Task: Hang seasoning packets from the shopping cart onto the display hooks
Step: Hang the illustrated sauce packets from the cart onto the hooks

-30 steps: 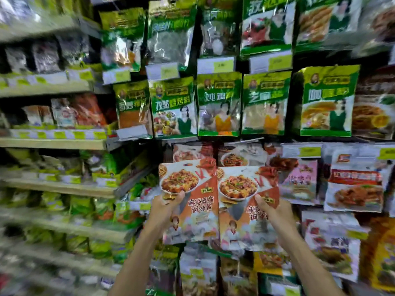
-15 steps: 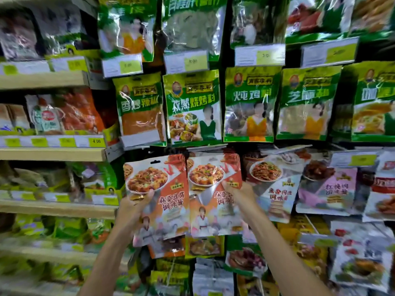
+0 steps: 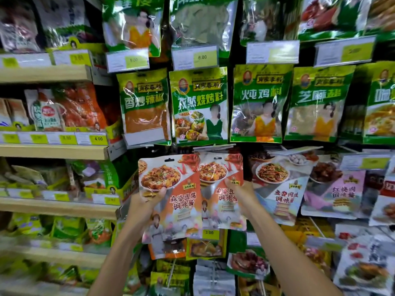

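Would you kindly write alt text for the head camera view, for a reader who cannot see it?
Two bare hands, left hand and right hand, each hold up an orange seasoning packet, the left packet and right packet side by side before a store display. Green packets hang in a row above; price tags show higher up.
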The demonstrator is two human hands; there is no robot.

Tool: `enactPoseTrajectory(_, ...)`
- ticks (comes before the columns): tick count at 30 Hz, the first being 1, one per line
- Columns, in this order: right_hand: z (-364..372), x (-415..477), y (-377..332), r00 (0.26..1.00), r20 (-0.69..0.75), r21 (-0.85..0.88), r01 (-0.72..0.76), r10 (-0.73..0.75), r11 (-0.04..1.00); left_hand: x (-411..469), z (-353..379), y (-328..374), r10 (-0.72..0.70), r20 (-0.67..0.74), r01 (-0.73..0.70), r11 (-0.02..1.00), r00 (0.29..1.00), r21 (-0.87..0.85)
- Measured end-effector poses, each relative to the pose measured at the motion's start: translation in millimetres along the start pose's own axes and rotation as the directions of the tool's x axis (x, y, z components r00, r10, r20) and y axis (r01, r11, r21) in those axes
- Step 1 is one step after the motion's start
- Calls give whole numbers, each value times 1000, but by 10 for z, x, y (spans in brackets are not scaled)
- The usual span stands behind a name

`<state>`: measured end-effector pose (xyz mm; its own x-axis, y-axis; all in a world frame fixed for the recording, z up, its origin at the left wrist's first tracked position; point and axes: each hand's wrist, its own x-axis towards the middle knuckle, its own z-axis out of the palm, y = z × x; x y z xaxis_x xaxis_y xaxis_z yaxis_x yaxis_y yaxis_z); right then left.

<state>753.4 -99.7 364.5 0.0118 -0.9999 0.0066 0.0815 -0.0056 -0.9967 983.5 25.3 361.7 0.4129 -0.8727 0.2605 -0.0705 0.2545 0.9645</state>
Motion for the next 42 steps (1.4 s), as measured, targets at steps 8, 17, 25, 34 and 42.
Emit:
enactPoseTrajectory(8,-156,-100,11,992,96,-76,86,-78,993,-80,276,-103,-66,29,65,998,997,5)
enactPoseTrajectory(17,-289,-298,-6,936,-137,-351,260,-324,899,-130,468,-81,-58,88,57,998,994,13)
enactPoseTrajectory(25,-177,-737,-10,958,196,105,192,-210,976,-257,792,50,-24,187,34,998,982,-52)
enactPoseTrajectory(34,-147,-493,34,986,-2,20,165,-165,986,141,427,821,536,-279,-326,770,797,549)
enactPoseTrajectory(42,-32,-334,-57,985,-88,-22,149,-151,989,757,799,1921,919,32,-571,216,393,792)
